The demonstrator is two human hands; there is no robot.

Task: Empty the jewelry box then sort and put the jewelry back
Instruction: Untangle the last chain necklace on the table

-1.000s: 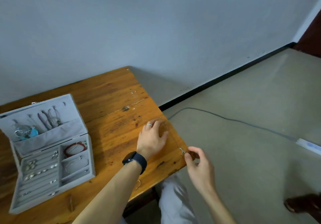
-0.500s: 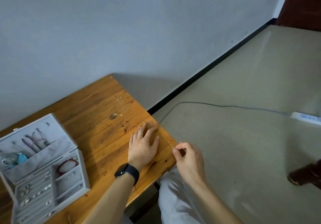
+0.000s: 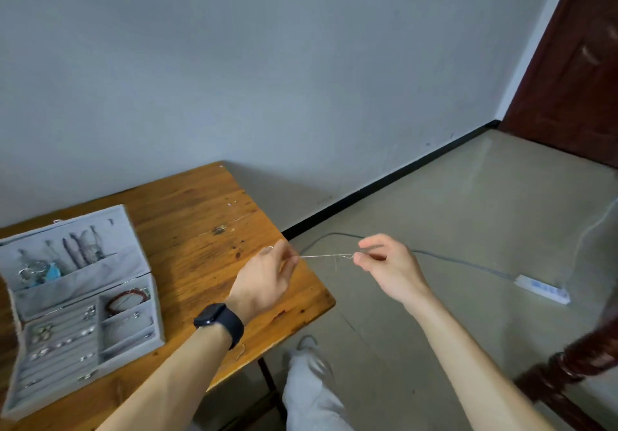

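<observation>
Holding a thin silver chain necklace taut just off the edge of the worn wooden table, head view: my left hand pinches one end, my right hand the other. I judge a gentle, even pull best before carrying it to the open grey felt jewelry box at left. Clasp and pendant are too fine to make out; the box's left edge is cropped.

Chain between left hand, right hand
</observation>
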